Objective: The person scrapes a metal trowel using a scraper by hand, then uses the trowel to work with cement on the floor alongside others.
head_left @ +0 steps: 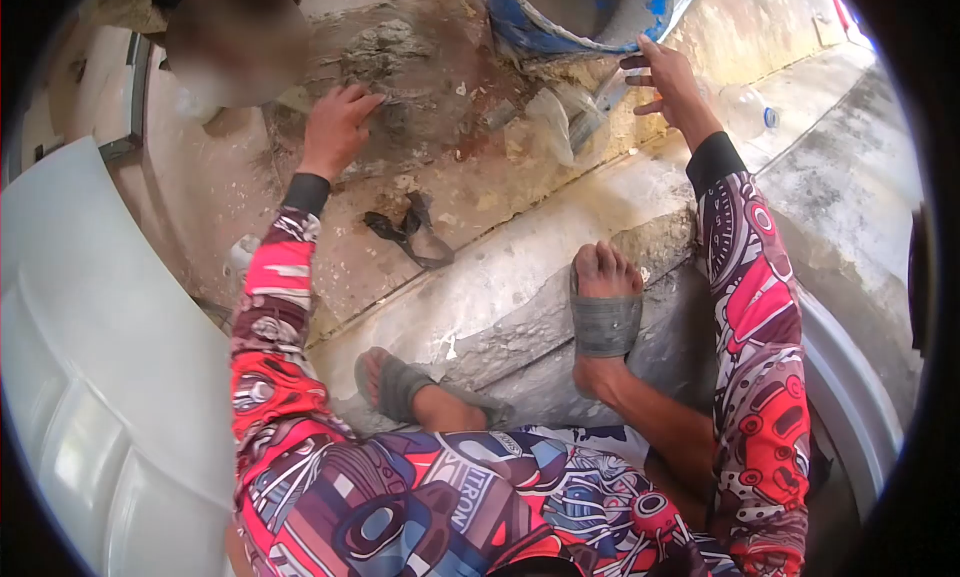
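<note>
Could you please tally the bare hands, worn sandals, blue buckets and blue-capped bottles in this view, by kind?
Bare hands: 2 (left hand, right hand)
Worn sandals: 2 (left sandal, right sandal)
Blue bucket: 1
Blue-capped bottle: 1
Total: 6

Between the left hand (337, 132) and right hand (672, 85) a low path crosses the floor (488, 189), right of a dark strap (404, 238), but grey lumpy material (388, 52) lies far left, a plastic bag (547, 125) and blue bucket (508, 22) obstruct the far right, and sandalled feet (606, 320) stand near.
</note>
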{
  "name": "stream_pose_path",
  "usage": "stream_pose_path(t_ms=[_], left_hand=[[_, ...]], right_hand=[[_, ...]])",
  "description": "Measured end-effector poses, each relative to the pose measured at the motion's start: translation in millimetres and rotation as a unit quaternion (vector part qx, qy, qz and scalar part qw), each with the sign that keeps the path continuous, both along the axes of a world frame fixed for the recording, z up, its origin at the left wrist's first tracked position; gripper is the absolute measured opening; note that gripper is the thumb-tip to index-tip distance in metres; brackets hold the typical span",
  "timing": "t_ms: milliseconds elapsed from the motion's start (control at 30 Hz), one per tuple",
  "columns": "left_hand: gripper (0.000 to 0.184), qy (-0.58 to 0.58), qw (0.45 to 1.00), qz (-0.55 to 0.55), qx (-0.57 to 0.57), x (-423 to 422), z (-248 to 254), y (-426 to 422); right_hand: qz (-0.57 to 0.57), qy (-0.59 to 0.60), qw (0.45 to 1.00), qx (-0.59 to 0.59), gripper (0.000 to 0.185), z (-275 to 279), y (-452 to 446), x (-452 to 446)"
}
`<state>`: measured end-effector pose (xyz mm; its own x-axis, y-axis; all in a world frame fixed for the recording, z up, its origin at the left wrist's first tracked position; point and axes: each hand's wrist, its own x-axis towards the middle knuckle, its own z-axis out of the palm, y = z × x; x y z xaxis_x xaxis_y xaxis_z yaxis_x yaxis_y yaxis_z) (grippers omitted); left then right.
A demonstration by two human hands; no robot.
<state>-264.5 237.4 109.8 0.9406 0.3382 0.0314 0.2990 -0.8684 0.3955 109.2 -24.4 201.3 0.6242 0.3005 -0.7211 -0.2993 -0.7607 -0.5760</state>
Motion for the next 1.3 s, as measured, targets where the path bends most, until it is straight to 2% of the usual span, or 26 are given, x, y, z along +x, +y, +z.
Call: stream_pose_path(t_ms=[67,167,200,233,300,400,500,633,867,933,1000,1033,1133,1233,1300], left_hand=[[0.013,-0.080,0.986,0.116,-0.085,-9,-8,-23],[0.012,-0.057,0.909,0.333,-0.243,-28,-22,-61],[0.018,-0.043,0.859,0.394,-0.324,-43,-59,-73],[0.018,-0.096,0.786,0.446,-0.417,-49,-73,-89],[0.017,-0.196,0.598,0.518,-0.579,-47,-81,-129],[0.009,-0.282,0.431,0.575,-0.636,-43,-90,-173],[0.013,-0.311,0.298,0.611,-0.664,-32,-90,-201],[0.015,-0.322,0.203,0.625,-0.681,-26,-109,-237],[0.022,-0.323,0.213,0.643,-0.661,2,-116,-252],[0.022,-0.270,0.491,0.618,-0.551,13,-134,-242],[0.021,-0.288,0.451,0.613,-0.581,31,-146,-216],[0.021,-0.331,0.273,0.615,-0.661,46,-130,-187],[0.018,-0.389,0.155,0.665,-0.618,72,-111,-155],[0.015,-0.382,0.214,0.668,-0.602,60,-94,-134],[0.013,-0.344,0.297,0.678,-0.578,53,-69,-118]], right_hand=[[0.009,-0.003,1.000,0.000,0.055,1,-1,0],[0.013,0.004,1.000,-0.004,0.054,6,2,-1],[0.012,0.005,1.000,-0.013,0.054,7,3,-2],[0.012,0.004,1.000,-0.022,0.053,9,5,-3],[0.003,0.012,1.000,-0.013,0.053,12,5,-5],[0.006,0.012,1.000,-0.015,0.053,13,6,-7],[0.005,0.011,1.000,-0.022,0.053,8,5,-3],[-0.001,0.016,1.000,-0.011,0.052,9,5,-4],[-0.001,0.017,1.000,-0.005,0.051,9,5,-5],[0.004,0.017,1.000,-0.001,0.050,9,2,-4],[0.005,0.017,1.000,-0.002,0.049,9,2,-3],[0.004,0.017,1.000,-0.001,0.048,9,2,-4],[-0.004,0.013,1.000,-0.003,0.048,9,3,-5],[0.007,0.016,1.000,0.003,0.048,10,2,-4],[0.005,0.014,1.000,0.003,0.048,9,1,-3]])
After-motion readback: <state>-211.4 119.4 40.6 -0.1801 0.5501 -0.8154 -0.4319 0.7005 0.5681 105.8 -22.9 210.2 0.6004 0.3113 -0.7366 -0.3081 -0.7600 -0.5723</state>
